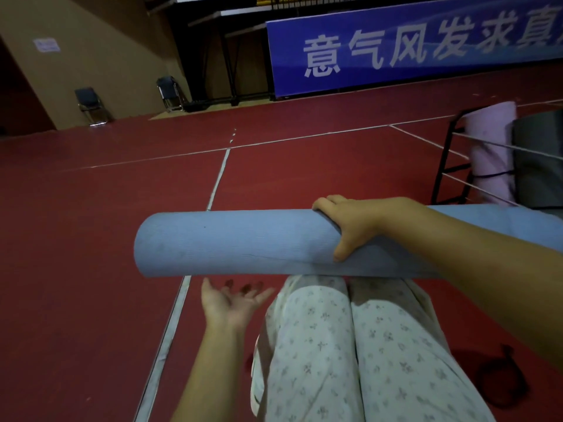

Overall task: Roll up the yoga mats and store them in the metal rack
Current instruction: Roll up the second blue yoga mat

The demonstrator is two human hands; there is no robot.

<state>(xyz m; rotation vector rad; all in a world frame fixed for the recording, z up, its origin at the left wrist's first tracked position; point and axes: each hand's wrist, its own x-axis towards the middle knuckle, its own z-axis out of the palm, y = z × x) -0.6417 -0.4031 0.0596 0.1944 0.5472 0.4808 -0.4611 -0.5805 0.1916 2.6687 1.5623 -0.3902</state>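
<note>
Red gym floor (91,239) lies under us; our right hand (350,226) grips the rolled blue mat (237,243) across our knees, left hand (231,303) spread wide below it, metal rack (447,153) near.

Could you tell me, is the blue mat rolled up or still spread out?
Rolled up: the blue mat is a tight cylinder, held off the floor by the right hand.
</note>
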